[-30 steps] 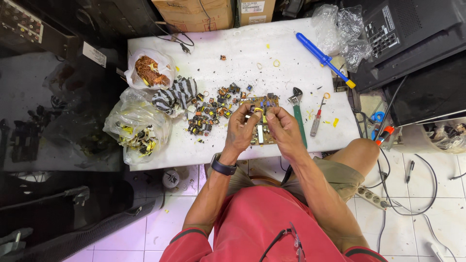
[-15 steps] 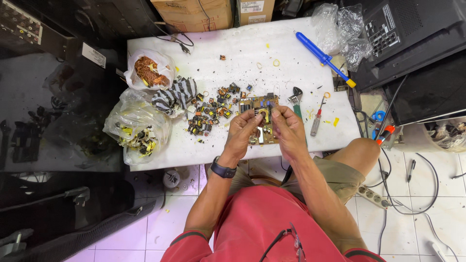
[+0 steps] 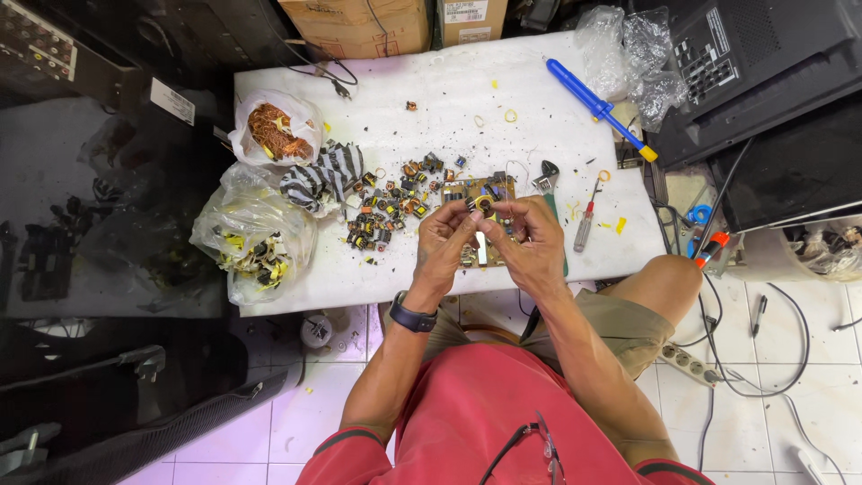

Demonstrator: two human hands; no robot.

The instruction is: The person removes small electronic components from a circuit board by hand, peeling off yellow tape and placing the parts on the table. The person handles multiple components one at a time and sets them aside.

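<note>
The table has a matt white top, scuffed and speckled with dark grit. The bags on it are thin, crinkled clear plastic with a glossy sheen. The long tool has a smooth blue plastic body, the wrench is dull grey metal, and the boxes are matt brown cardboard. The striped cloth looks soft.

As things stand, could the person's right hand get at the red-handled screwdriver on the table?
Probably yes. The red-handled screwdriver lies in the open on the white table, just beside the right hand, with nothing between them. But that hand and the left hand are both gripping a small part, so it would have to let go first.
</note>
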